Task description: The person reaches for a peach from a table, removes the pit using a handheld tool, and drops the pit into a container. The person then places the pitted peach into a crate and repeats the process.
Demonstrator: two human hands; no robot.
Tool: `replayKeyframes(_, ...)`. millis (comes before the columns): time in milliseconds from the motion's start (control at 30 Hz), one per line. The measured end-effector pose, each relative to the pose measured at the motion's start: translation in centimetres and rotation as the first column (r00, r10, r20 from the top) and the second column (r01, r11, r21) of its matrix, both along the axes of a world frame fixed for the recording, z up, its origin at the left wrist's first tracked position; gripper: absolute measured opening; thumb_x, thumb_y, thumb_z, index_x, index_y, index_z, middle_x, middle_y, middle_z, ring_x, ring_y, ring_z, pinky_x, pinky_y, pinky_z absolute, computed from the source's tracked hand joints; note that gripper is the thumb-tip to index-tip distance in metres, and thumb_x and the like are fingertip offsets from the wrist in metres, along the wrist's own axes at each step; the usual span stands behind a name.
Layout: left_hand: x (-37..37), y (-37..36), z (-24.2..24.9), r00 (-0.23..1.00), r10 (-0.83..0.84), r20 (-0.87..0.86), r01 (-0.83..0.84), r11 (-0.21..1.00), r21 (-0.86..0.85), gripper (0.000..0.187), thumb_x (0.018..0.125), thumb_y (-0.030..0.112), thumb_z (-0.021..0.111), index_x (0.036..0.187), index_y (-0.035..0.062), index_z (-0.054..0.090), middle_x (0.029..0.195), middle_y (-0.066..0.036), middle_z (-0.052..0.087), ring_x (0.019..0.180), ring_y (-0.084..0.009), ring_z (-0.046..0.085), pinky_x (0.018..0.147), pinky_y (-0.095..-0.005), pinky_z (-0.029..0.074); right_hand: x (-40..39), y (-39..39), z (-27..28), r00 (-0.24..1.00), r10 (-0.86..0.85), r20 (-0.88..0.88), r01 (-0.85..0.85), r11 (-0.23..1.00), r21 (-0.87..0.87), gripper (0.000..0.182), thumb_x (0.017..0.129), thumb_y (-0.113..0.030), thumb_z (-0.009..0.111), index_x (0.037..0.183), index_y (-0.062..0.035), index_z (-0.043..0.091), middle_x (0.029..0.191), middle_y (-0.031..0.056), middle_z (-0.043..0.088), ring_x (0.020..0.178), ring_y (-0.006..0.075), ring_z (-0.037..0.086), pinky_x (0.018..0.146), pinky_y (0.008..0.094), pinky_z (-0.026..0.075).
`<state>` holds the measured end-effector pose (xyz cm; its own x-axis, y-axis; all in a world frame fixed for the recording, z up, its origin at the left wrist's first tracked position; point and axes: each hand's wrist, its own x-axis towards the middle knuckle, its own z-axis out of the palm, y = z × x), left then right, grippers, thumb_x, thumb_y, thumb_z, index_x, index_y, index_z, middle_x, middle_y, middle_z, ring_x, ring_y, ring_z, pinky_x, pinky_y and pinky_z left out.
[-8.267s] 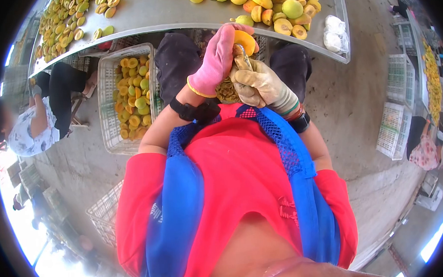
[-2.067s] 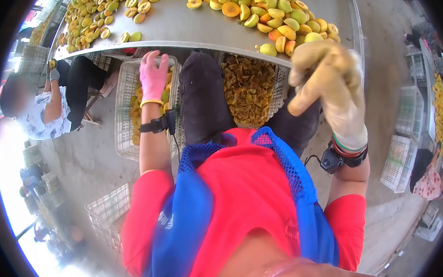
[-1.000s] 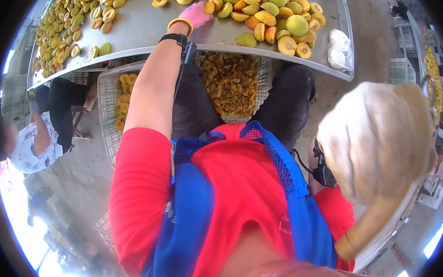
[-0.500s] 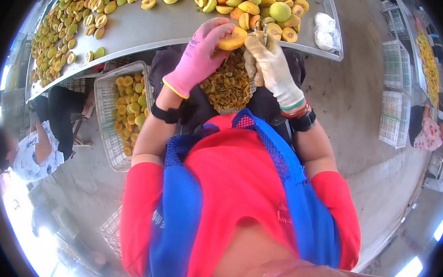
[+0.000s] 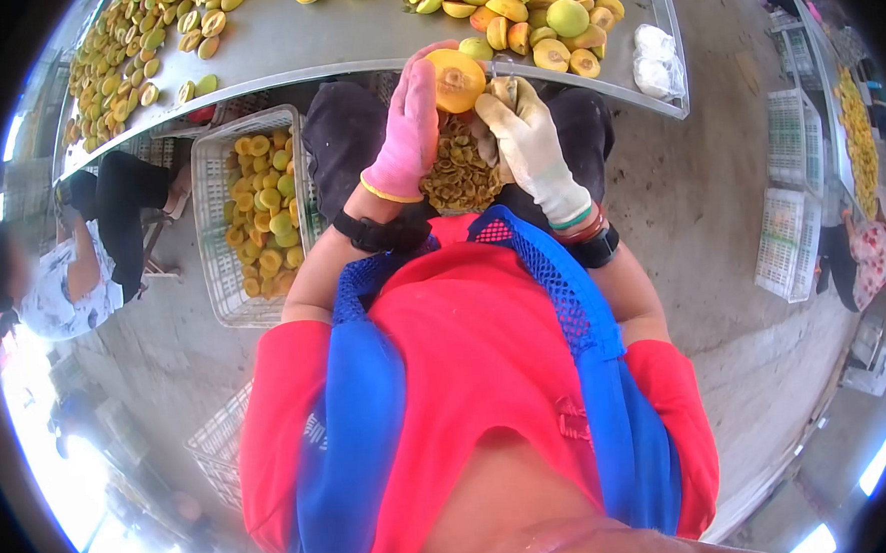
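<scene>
A halved yellow fruit (image 5: 460, 79) rests against the palm and fingers of my left hand (image 5: 414, 128), which wears a pink glove. Its cut face, with a brown centre, is turned up. Just to the right, my right hand (image 5: 524, 132), in a whitish glove, is closed on a small metal tool (image 5: 503, 67) with a curved end near the fruit. Below both hands, between the knees, lies a heap of brown-yellow fruit scraps (image 5: 461, 172). Beyond the hands, cut fruit halves (image 5: 534, 6) are piled on the metal table (image 5: 331, 44).
A white crate (image 5: 212, 228) of fruit halves stands at the left, beside my leg. White wrapped bundles (image 5: 656, 62) lie on the table's right corner. A person (image 5: 67, 276) sits at the far left; another (image 5: 871, 254) is at the far right, near stacked crates (image 5: 787, 233).
My left hand has turned more upright, so the fruit's cut face now shows fully. My right hand has shifted slightly left and down, and a gap shows between the tool and fruit.
</scene>
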<state>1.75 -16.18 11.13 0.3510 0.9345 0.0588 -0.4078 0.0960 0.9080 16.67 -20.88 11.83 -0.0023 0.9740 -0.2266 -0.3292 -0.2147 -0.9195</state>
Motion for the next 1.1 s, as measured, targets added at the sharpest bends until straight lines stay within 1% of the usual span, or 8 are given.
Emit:
replayKeyframes(100, -0.4, 0.0, 0.0, 1.000, 0.018, 0.006, -0.018, 1.000, 0.023, 0.057, 0.110, 0.044, 0.034, 0.143, -0.0014, 0.041, 0.129, -0.018, 0.063, 0.121, -0.0224, 0.060, 0.106, -0.0331, 0.045, -0.1, -0.6, -0.1, 0.617, -0.230, 0.753, -0.165, 0.898, 0.409, 0.019, 0.092, -0.017, 0.069, 0.096, -0.0051, 0.055, 0.067, 0.0131, 0.063, 0.056, 0.0323, 0.066, 0.049, 0.0419, 0.050)
replayKeyframes(233, -0.4, 0.0, -0.2, 0.995, 0.031, -0.091, -0.013, 0.982, 0.188, 0.056, 0.110, 0.043, 0.035, 0.139, -0.0035, 0.046, 0.129, -0.018, 0.063, 0.120, -0.0237, 0.059, 0.107, -0.0337, 0.043, -0.9, -0.8, 0.1, 0.461, -0.275, 0.844, -0.177, 0.903, 0.391, 0.019, 0.088, -0.017, 0.068, 0.092, -0.0043, 0.054, 0.069, 0.0203, 0.064, 0.064, 0.0413, 0.065, 0.054, 0.0483, 0.051)
replayKeyframes(533, 1.2, 0.0, 0.2, 0.994, 0.104, 0.027, -0.105, 0.993, 0.048, 0.066, 0.106, 0.057, 0.038, 0.119, -0.0040, 0.058, 0.107, -0.016, 0.067, 0.091, -0.0210, 0.067, 0.084, -0.0347, 0.056, -2.1, -1.3, -1.0, 0.693, -0.139, 0.707, -0.153, 0.930, 0.333, 0.018, 0.089, -0.012, 0.065, 0.095, 0.0007, 0.053, 0.070, 0.0213, 0.063, 0.067, 0.0433, 0.065, 0.056, 0.0479, 0.051)
replayKeyframes(733, 1.2, 0.1, -0.1, 0.991, 0.130, -0.005, -0.130, 0.990, 0.053, 0.074, 0.101, 0.066, 0.038, 0.113, -0.0041, 0.061, 0.099, -0.014, 0.068, 0.084, -0.0201, 0.068, 0.076, -0.0336, 0.058, -1.8, -1.3, -1.4, 0.923, 0.162, 0.350, -0.196, 0.979, 0.063, 0.019, 0.091, -0.011, 0.064, 0.099, 0.0030, 0.054, 0.070, 0.0217, 0.063, 0.066, 0.0405, 0.067, 0.057, 0.0432, 0.052)
replayKeyframes(833, 1.7, -0.2, 0.2, 0.984, 0.178, 0.007, -0.178, 0.984, -0.009, 0.072, 0.102, 0.063, 0.038, 0.113, -0.0043, 0.061, 0.096, -0.013, 0.069, 0.081, -0.0197, 0.068, 0.074, -0.0328, 0.058, -2.6, -1.8, -1.4, 0.697, -0.138, 0.704, -0.147, 0.933, 0.329, 0.013, 0.094, -0.006, 0.062, 0.099, 0.0015, 0.054, 0.072, 0.0065, 0.061, 0.060, 0.0201, 0.061, 0.058, 0.0356, 0.049)
replayKeyframes(933, 2.0, -0.3, 0.1, 0.968, 0.246, -0.045, -0.240, 0.964, 0.119, 0.069, 0.103, 0.060, 0.039, 0.112, -0.0040, 0.061, 0.095, -0.012, 0.069, 0.080, -0.0191, 0.068, 0.073, -0.0320, 0.058, -2.7, -1.4, -1.4, 0.778, -0.109, 0.619, -0.126, 0.938, 0.324, 0.010, 0.095, -0.005, 0.062, 0.099, 0.0007, 0.054, 0.074, -0.0010, 0.057, 0.061, 0.0125, 0.055, 0.057, 0.0333, 0.048)
replayKeyframes(1033, 2.1, -0.4, -0.2, 0.972, 0.234, -0.016, -0.233, 0.971, 0.054, 0.066, 0.104, 0.058, 0.040, 0.112, -0.0035, 0.062, 0.094, -0.012, 0.069, 0.080, -0.0183, 0.067, 0.072, -0.0313, 0.057, -2.2, -1.1, -2.0, 0.882, 0.064, 0.467, -0.195, 0.951, 0.238, 0.017, 0.092, -0.008, 0.061, 0.099, 0.0059, 0.054, 0.079, 0.0200, 0.065, 0.068, 0.0243, 0.065, 0.066, 0.0367, 0.052)
replayKeyframes(1100, 1.9, -0.4, -0.3, 0.975, 0.221, -0.034, -0.219, 0.973, 0.073, 0.066, 0.104, 0.058, 0.040, 0.112, -0.0033, 0.062, 0.094, -0.012, 0.069, 0.080, -0.0180, 0.067, 0.072, -0.0312, 0.057, -2.2, -1.3, -2.3, 0.908, 0.092, 0.410, -0.193, 0.958, 0.211, 0.015, 0.093, -0.008, 0.060, 0.100, 0.0042, 0.056, 0.078, 0.0162, 0.064, 0.065, 0.0212, 0.062, 0.062, 0.0331, 0.050)
